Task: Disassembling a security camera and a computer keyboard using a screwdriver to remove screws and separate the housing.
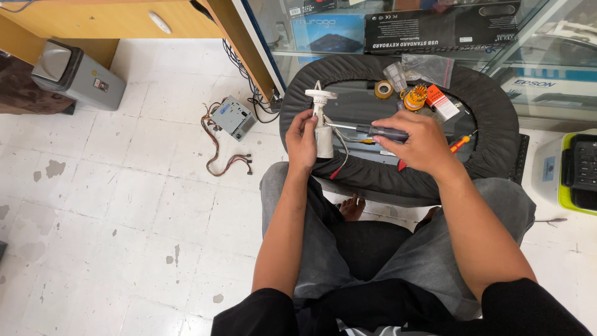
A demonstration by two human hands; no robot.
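My left hand [302, 138] grips a white plastic device with a round flange on top [321, 118], held upright in front of me; thin wires hang from it. My right hand [418, 140] holds a screwdriver with a dark handle [373, 130], its metal shaft pointing left into the side of the white device. Both hands are above a round black padded stool [497, 106] used as a work surface, just beyond my knees.
On the stool lie a tape roll [383, 89], an orange bit holder [415, 96], an orange-and-white pack [441, 101], a clear bag [429, 65] and an orange screwdriver [461, 143]. A power supply with cables [233, 117] lies on the tiled floor, a grey bin [74, 74] far left, a glass cabinet behind.
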